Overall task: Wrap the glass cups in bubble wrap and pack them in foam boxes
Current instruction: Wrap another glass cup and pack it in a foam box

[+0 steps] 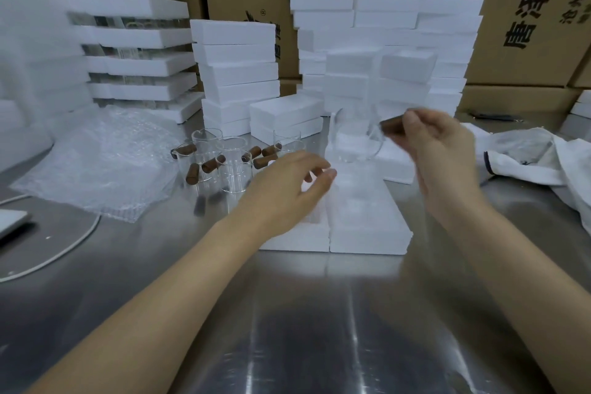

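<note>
Steel table point(319, 313) spreads between your forearms. Your right hand point(441, 150) pinches the brown handle point(391, 128) of the clear glass cup point(355, 141) above the foam box point(367, 233); your left hand point(284, 189) hovers slack-fingered at its rim.

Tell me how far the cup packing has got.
Done: foam boxes stand stacked at the back, but whether they are filled cannot be seen. In hand: the right hand pinches a glass cup, seemingly unwrapped, by its brown handle above the open foam box; the left hand hovers open there. Left: several bare cups stand beside the bubble wrap.
</note>
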Demonstrator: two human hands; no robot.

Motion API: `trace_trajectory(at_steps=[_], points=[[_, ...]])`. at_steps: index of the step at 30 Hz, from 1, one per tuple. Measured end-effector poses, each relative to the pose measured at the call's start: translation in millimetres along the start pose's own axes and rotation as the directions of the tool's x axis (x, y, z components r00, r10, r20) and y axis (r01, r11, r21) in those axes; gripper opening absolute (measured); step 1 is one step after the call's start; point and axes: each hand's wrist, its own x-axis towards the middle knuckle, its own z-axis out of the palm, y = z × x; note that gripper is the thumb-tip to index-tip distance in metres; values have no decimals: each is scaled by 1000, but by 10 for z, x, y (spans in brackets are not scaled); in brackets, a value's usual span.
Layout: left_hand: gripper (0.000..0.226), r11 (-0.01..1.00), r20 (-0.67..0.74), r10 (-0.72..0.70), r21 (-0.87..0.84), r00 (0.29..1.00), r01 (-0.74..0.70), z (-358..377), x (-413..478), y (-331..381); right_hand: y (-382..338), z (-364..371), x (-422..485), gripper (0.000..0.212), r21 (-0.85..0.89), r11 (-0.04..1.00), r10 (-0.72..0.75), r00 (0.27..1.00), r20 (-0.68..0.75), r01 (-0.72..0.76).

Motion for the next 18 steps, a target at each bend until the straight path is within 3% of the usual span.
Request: trace_trajectory(at_steps=[3,5,7,11,18], points=[[31,945,-89,-149,-307,985,115,-26,37,20,89,138,-125,18,325,891,291,948,127,-317],[24,824,-101,-287,-533,952,192,-45,59,39,146,189,-177,16,441,775,411,891,190,-452],[20,703,-84,-374,-676,924,223,-62,76,60,198,220,-203,15,427,744,456,857,239,-514],[15,548,52,-410,-784,911,292,16,66,134,308,269,-256,18,308,752,482,805,345,-583],[38,445,146,-425,-825,893,347,20,39,160,342,242,-239,22,142,806,468,767,439,-574]])
